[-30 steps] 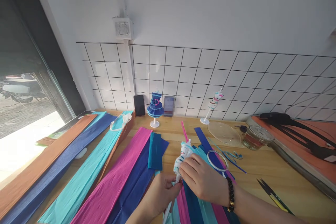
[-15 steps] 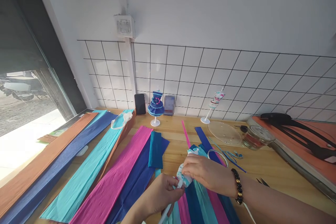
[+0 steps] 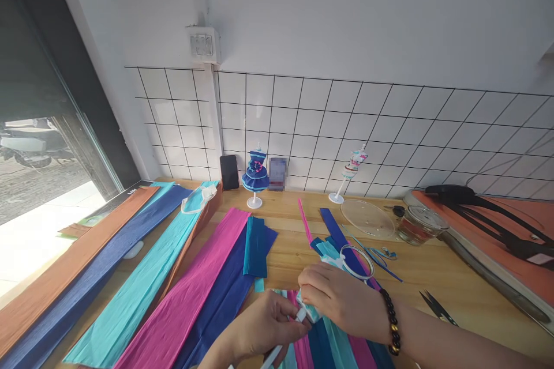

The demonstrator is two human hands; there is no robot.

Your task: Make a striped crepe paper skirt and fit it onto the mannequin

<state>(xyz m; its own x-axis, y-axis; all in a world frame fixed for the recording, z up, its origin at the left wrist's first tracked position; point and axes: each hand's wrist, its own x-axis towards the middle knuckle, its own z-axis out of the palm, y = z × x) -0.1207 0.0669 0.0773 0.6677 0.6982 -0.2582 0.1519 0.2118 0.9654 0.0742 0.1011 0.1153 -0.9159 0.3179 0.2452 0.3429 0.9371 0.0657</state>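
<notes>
Down it comes, lower centre; left hand (image 3: 259,326) pinching the white stem (image 3: 272,356), right hand (image 3: 341,300) gripping the patterned form (image 3: 310,311) (mostly hidden now).

From here, the bracelet (image 3: 392,323) beside the hands is black with gold; left of them, crepe strips (image 3: 190,282) show magenta, blue, turquoise, orange.

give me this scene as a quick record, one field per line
left hand: pinches a white rod
right hand: grips a small patterned form, mostly hidden
right wrist: dark beaded bracelet
by the wall: black phone, blue-dressed figure, tilted patterned figure
viewer's left: long strips, including orange, turquoise and magenta
viewer's right: glass jar, clear disc, dark pointed tool
</notes>
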